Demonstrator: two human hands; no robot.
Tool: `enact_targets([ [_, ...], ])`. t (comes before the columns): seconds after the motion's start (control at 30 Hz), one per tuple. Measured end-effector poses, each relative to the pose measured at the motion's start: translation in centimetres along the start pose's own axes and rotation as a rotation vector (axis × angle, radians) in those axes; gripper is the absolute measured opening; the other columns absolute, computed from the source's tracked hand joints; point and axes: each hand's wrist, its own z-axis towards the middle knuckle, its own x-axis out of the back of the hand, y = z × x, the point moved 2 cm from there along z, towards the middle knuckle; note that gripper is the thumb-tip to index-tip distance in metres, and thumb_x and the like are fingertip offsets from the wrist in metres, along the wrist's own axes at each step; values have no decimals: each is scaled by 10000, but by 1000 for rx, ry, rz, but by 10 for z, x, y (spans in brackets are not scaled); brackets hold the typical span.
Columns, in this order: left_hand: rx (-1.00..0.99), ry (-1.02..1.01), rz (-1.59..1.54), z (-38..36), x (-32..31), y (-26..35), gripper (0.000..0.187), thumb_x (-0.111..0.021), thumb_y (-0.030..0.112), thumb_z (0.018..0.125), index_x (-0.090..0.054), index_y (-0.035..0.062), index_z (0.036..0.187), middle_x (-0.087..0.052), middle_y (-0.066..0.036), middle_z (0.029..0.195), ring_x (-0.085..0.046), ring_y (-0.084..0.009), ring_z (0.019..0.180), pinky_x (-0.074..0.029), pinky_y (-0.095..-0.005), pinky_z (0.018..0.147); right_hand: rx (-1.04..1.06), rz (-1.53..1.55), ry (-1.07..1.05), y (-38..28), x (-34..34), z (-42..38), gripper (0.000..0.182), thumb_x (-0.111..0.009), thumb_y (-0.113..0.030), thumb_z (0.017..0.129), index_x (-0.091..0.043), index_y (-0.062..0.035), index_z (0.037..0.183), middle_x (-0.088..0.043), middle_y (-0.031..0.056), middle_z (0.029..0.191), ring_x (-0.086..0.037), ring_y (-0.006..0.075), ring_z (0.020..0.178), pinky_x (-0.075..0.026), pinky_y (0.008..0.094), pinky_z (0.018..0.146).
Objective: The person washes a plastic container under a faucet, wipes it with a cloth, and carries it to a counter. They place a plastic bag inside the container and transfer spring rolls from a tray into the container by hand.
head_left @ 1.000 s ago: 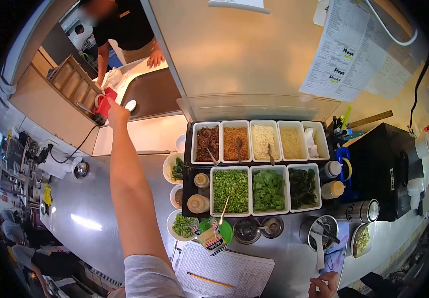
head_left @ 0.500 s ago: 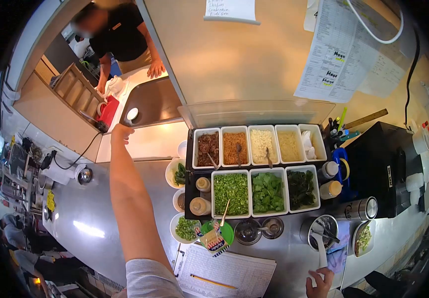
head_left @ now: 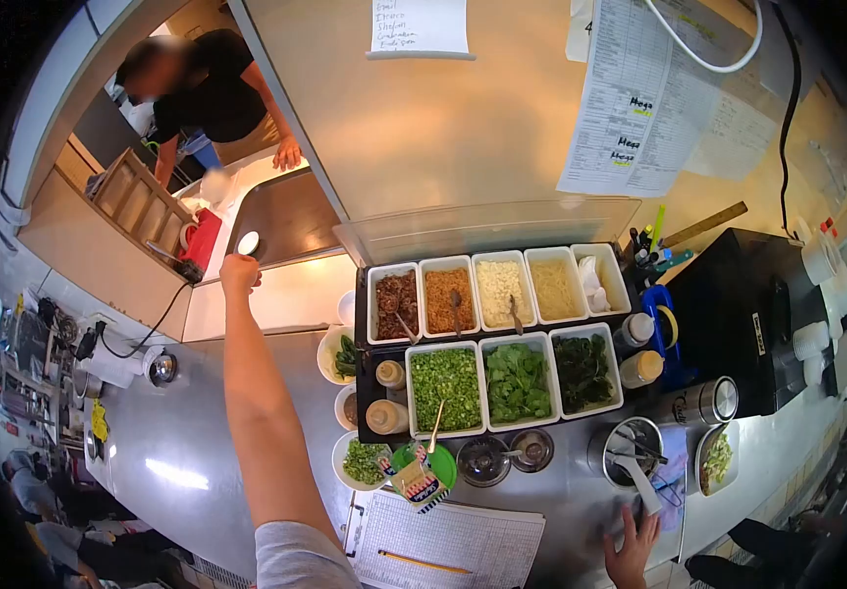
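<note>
My left arm reaches through the serving window, and my left hand (head_left: 241, 274) is closed at the near edge of a brown tray (head_left: 291, 216). Its fingers are curled in, and whatever they may hold is hidden. Just beyond it, a small white dish (head_left: 249, 242) sits on the tray. My right hand (head_left: 632, 546) is open, fingers spread, low over the counter at the right. Closest to it are a light-coloured utensil handle (head_left: 643, 489) leaning out of a metal pot (head_left: 630, 452) and a pale patterned cloth (head_left: 674, 496).
A black rack holds white tubs of chopped spring onion (head_left: 445, 390), leafy herbs (head_left: 517, 381) and other toppings. A clipboard (head_left: 453, 540) with a pencil (head_left: 423, 562) lies in front. Beyond the window a co-worker (head_left: 217, 93) leans on the ledge. A steel flask (head_left: 703, 402) stands right.
My left hand has shifted right along the tray's edge and its fingers have curled in. My right hand has spread its fingers and moved slightly forward. The view has shifted a little.
</note>
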Motion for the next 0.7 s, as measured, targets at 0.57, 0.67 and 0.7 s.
enact_targets([
  [0.57, 357, -785, 400, -13, -70, -49, 945, -782, 497, 636, -404, -3, 1343, -288, -231, 1446, -425, -359, 1237, -378, -466, 987, 19, -50, -50, -4, -9, 3, 612, -545, -395, 816, -428, -168, 1372, -269, 198, 1471, -214, 401, 1360, -90, 651, 1046],
  [0.67, 366, -834, 378, -17, -59, -39, 988, -800, 445, 639, -319, -5, 1376, -149, -263, 1483, -315, -422, 1302, -354, -514, 1000, 28, -64, -24, 1, -22, 0, 593, -531, -384, 819, -448, -146, 1355, -293, 213, 1455, -219, 414, 1354, -93, 646, 1047],
  [0.7, 361, -870, 365, -21, -57, -36, 1001, -806, 401, 652, -271, -18, 1387, -97, -298, 1484, -278, -479, 1308, -358, -557, 983, 32, -37, -8, -2, -23, 1, 587, -527, -382, 821, -451, -144, 1352, -297, 215, 1452, -218, 416, 1353, -93, 645, 1047],
])
